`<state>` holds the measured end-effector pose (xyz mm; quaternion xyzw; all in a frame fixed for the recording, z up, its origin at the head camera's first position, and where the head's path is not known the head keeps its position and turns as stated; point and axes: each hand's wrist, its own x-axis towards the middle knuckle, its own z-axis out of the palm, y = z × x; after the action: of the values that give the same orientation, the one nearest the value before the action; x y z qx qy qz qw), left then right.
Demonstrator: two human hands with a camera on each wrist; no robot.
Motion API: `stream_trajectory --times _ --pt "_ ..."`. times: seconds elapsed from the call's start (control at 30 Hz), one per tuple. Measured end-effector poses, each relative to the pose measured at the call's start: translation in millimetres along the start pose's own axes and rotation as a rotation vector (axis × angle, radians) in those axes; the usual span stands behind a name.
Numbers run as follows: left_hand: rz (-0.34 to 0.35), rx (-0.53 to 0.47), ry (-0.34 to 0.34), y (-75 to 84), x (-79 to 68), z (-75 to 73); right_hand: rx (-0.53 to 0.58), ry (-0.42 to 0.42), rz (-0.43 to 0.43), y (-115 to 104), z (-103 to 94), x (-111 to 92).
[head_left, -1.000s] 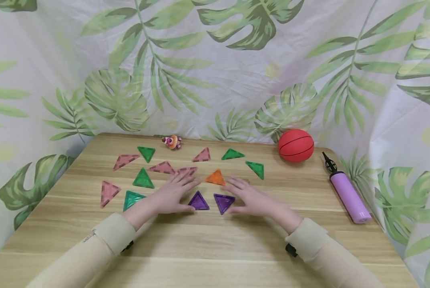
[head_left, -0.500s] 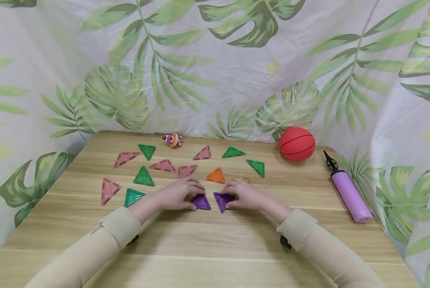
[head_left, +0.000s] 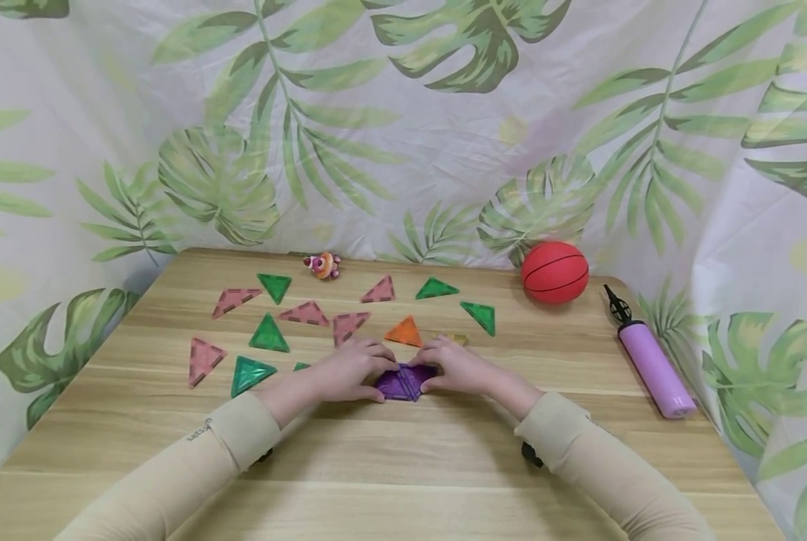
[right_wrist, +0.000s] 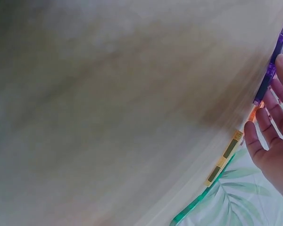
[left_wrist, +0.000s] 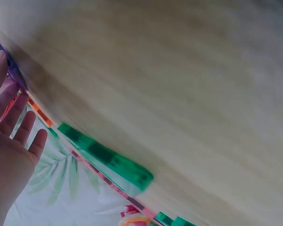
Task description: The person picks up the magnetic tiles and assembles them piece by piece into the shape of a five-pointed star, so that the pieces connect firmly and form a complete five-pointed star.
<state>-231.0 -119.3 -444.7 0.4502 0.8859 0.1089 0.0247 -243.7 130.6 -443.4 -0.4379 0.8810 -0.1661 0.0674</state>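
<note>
Two purple triangular magnetic tiles lie edge to edge near the table's middle. My left hand (head_left: 346, 373) pinches the left purple tile (head_left: 394, 388) between thumb and fingers. The right purple tile (head_left: 415, 378) is pinched by my right hand (head_left: 469, 373), and part of it hides behind the fingers. In the left wrist view a purple tile (left_wrist: 14, 73) shows edge-on at the thumb and fingertips. The right wrist view likewise has a purple tile (right_wrist: 265, 84) between thumb and fingers. Just beyond the hands sit an orange triangle tile (head_left: 404, 332) and a partly covered yellow tile (head_left: 456, 340).
Several green tiles (head_left: 269, 335) and pink tiles (head_left: 206, 361) lie scattered left and behind. A teal tile (head_left: 250, 375) is beside my left forearm. At the back are a small toy figure (head_left: 323, 266) and a red ball (head_left: 555, 273). A purple hand pump (head_left: 655, 369) lies right.
Both hands have come down from above the purple tiles, taken hold of one each, and brought them together. The left tile has shifted right, and the gap between them has closed.
</note>
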Motion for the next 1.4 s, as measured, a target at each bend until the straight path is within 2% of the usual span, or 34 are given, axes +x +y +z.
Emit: stream_trajectory --times 0.2,0.37,0.6,0.73,0.87,1.13,1.4 --pt "-0.024 -0.002 -0.014 4.2 1.2 -2.0 0.015 0.004 -0.014 2 -1.3 1" --pt "-0.031 -0.012 -0.021 3.9 0.8 -0.9 0.025 0.065 0.005 11 -5.5 -6" --pt "-0.043 -0.025 -0.027 5.6 -0.4 -4.2 -0.024 0.186 0.161 33 -16.5 -19" --pt "-0.028 -0.001 -0.045 6.7 0.6 -4.7 -0.035 0.165 0.259 42 -17.9 -22" --pt "-0.009 0.007 -0.075 7.5 1.7 -4.2 -0.033 0.123 0.302 46 -15.9 -25" --pt "-0.017 -0.005 -0.082 7.5 2.4 -4.0 -0.044 0.118 0.257 46 -13.0 -35" --pt "-0.025 -0.005 -0.075 7.5 1.1 -3.7 -0.053 0.070 0.139 42 -16.3 -54"
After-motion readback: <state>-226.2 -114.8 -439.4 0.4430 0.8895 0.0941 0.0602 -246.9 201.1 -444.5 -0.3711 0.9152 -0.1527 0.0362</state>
